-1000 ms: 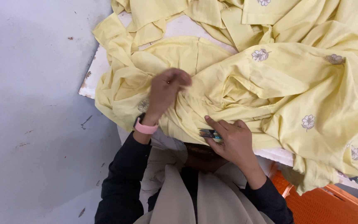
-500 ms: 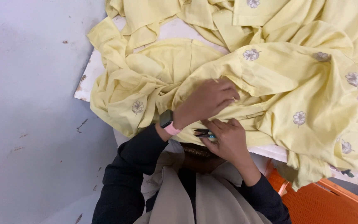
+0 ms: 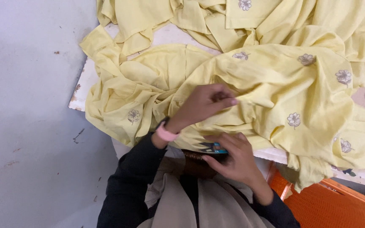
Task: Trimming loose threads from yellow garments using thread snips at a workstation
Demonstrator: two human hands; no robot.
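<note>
A large pale yellow cloth (image 3: 275, 76) with small grey flower embroidery lies heaped over a white table (image 3: 85, 80). My left hand (image 3: 205, 103), with a pink band on its wrist, reaches across to the right and pinches a fold of the cloth. Just below the cloth's front edge, my right hand (image 3: 231, 158) is closed around a small tool with blue and dark parts (image 3: 212, 147); what kind of tool it is stays unclear. Both arms wear black sleeves.
An orange plastic seat or crate (image 3: 339, 207) stands at the lower right, under the hanging cloth. Grey floor (image 3: 26, 126) fills the left side. The table's chipped corner shows at the left. Beige fabric (image 3: 195, 207) covers my lap.
My left hand has moved from the bunched cloth at the left over to the right, above my right hand. The right hand has stayed in place with the small tool.
</note>
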